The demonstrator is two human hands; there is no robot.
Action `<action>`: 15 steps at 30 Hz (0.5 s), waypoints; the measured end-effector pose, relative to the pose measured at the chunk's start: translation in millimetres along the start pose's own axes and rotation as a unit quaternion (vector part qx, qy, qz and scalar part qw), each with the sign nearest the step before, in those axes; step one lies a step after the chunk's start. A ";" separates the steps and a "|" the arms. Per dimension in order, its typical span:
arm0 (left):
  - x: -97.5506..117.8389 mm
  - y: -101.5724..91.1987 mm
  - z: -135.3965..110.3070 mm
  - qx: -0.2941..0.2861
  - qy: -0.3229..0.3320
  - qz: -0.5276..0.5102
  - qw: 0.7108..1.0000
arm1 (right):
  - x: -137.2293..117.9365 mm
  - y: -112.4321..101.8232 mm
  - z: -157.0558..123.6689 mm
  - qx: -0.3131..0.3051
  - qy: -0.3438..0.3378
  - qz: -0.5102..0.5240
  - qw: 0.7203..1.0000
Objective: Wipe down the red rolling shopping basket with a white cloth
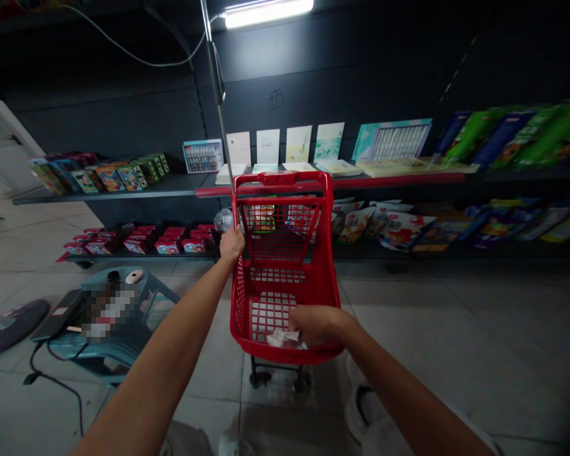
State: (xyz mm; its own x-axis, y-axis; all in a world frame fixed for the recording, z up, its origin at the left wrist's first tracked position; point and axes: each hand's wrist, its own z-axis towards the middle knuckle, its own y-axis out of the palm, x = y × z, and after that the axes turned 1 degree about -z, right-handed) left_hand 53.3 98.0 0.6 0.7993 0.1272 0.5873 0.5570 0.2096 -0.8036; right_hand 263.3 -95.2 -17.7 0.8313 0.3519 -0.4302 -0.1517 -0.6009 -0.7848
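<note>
A crumpled packet (285, 339), soft, light and best pinched at a fold, lies on the floor of the red wheeled shopping basket (280, 178) under the curled right hand (316, 325), its grip unclear, while the left hand (231, 246) clutches the left rim.

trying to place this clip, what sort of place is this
Probably a small shop: a red shopping cart, long dark shelves, and rows of packaged goods set out for display.

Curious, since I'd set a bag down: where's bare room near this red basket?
Inside the red basket, mesh floor lies bare behind the right hand and crumpled packet. Floor tiles right of the basket are open. The lower shelf is crowded with printed packets.
</note>
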 end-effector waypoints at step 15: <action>10.8 3.1 -11.5 0.016 -0.032 0.010 0.999 | -16.0 -3.5 16.8 0.170 -0.138 0.092 0.971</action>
State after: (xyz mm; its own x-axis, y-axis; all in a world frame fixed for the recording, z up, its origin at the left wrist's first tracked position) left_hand 66.2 88.9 3.3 0.7935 0.1934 0.5771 0.5328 0.2375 -0.8122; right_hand 241.5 -86.7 -15.6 0.6059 0.4683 -0.6431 -0.4910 -0.4159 -0.7655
